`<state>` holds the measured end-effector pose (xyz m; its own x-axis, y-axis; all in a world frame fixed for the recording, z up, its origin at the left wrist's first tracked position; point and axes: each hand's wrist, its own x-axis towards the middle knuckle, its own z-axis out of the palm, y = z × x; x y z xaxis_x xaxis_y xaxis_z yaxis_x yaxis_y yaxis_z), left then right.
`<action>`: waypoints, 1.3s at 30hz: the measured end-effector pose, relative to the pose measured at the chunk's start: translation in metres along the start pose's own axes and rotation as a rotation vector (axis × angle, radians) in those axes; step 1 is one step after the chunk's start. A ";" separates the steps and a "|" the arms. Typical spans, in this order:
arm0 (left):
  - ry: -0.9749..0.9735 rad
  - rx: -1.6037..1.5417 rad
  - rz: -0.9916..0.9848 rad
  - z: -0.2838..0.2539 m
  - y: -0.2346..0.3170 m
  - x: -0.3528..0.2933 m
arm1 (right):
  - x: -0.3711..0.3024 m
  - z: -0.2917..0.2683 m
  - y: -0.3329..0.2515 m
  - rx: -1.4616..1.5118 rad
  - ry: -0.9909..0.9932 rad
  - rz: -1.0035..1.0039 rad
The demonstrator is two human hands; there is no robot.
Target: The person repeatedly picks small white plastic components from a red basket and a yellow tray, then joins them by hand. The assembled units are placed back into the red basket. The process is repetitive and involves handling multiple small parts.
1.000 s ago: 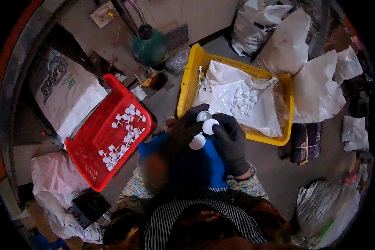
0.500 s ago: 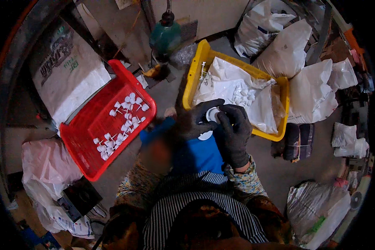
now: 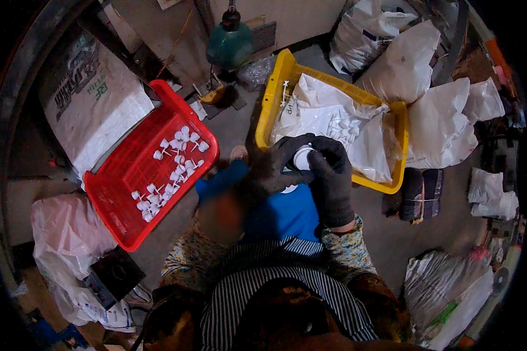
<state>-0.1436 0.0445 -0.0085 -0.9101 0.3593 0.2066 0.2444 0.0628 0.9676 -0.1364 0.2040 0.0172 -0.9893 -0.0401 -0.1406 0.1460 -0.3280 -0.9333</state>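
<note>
A round white plastic cap-like part is held between my two dark-gloved hands above my lap. My left hand closes on it from the left, with fingers curled round its rim. From the other side my right hand pinches it with thumb and fingers. Just beneath, a second white round piece shows in part; whether it joins the held one is hidden. The red basket on the left carries several white stemmed caps. A yellow basket ahead holds a white bag with small white parts.
Full white sacks stand beyond the yellow basket at the right. A tied dark cloth bundle lies near its corner. At left are a large printed sack, a pinkish plastic bag and a black box. A green bottle-like container stands at the back.
The white cap has turned a little between my hands, and my right fingers have shifted over its upper right side. The baskets and their contents look the same.
</note>
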 end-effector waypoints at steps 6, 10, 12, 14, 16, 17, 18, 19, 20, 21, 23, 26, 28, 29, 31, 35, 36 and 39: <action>0.021 0.020 -0.071 0.006 -0.003 0.001 | 0.000 -0.003 0.006 -0.035 -0.002 -0.063; 0.000 -0.049 -0.077 0.007 -0.006 -0.002 | -0.001 -0.006 -0.003 -0.058 -0.046 0.043; 0.002 -0.047 -0.004 0.006 -0.008 -0.003 | 0.000 -0.011 -0.002 -0.131 -0.044 0.065; 0.026 0.070 0.122 0.005 -0.007 -0.001 | 0.000 -0.014 -0.001 -0.223 -0.038 0.031; 0.001 0.102 0.088 0.003 -0.001 0.000 | -0.002 -0.012 -0.002 -0.229 -0.024 0.004; -0.012 0.119 0.071 0.002 0.001 0.000 | -0.003 -0.012 -0.002 -0.232 -0.016 -0.009; -0.007 0.143 0.068 0.002 0.002 0.000 | -0.003 -0.012 -0.001 -0.241 -0.016 -0.013; -0.003 0.166 0.066 0.003 0.002 0.000 | -0.004 -0.013 0.000 -0.250 -0.016 -0.017; 0.002 0.190 0.063 0.003 0.003 0.000 | -0.004 -0.013 0.000 -0.259 -0.016 -0.021; -0.001 0.252 0.073 0.003 0.002 -0.001 | -0.003 -0.015 0.003 -0.263 -0.028 -0.057; 0.003 0.320 0.102 0.004 0.001 -0.003 | -0.001 -0.019 0.009 -0.271 -0.054 -0.128; 0.045 0.222 0.175 0.005 0.002 -0.002 | 0.003 -0.024 0.012 -0.390 -0.072 -0.156; 0.040 0.320 0.223 0.005 -0.003 -0.001 | 0.000 -0.019 0.008 -0.390 -0.041 -0.126; 0.039 0.370 0.247 0.006 -0.005 -0.002 | -0.001 -0.017 0.006 -0.390 -0.026 -0.111; 0.053 0.376 0.248 0.008 -0.010 -0.005 | -0.002 -0.018 0.007 -0.407 -0.032 -0.103; 0.071 0.354 0.147 0.014 -0.006 -0.006 | 0.000 -0.023 0.012 -0.433 -0.039 -0.126; 0.075 0.443 0.200 0.014 -0.006 -0.006 | 0.000 -0.025 0.014 -0.537 -0.053 -0.181; 0.090 0.611 0.316 0.012 -0.016 -0.009 | 0.004 -0.024 0.013 -0.507 -0.059 -0.117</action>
<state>-0.1354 0.0516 -0.0274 -0.7818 0.3701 0.5018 0.6232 0.4906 0.6091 -0.1378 0.2227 -0.0032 -0.9959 -0.0882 -0.0206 0.0059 0.1637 -0.9865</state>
